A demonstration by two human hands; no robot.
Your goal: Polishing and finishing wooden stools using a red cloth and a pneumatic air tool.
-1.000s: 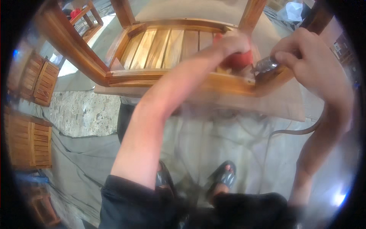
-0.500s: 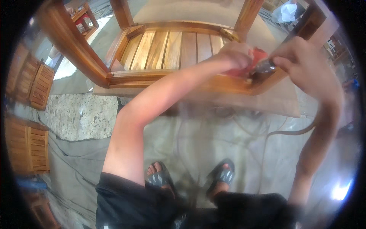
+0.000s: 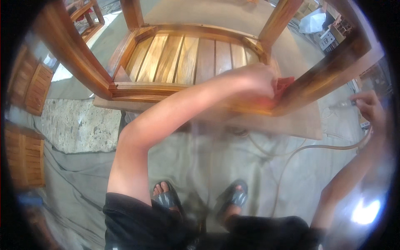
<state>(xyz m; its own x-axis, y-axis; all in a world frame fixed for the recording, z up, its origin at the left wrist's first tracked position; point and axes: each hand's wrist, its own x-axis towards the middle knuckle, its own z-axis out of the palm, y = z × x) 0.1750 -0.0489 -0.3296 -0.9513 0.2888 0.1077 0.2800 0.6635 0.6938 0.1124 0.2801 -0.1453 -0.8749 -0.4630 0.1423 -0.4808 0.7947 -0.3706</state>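
An upturned wooden chair or table frame with a slatted panel stands before me, its legs pointing up. My left hand reaches across to the near right corner, closed on a red cloth that touches the wood beside the leg. Off to the right, clear of the frame, my right hand grips a slim hose-fed tool with a greyish nozzle; its exact kind is blurred. A tan hose runs from near that hand down to the floor.
Under the frame lies a brown board. Slatted wooden pieces stand at the left. A speckled pale sheet lies on the grey floor covering. Boxes and a white plastic bag are at the far right.
My right hand has swung outward to the right and down with the tool, away from the corner. The left hand stays at the corner with the red cloth, shifted slightly lower.
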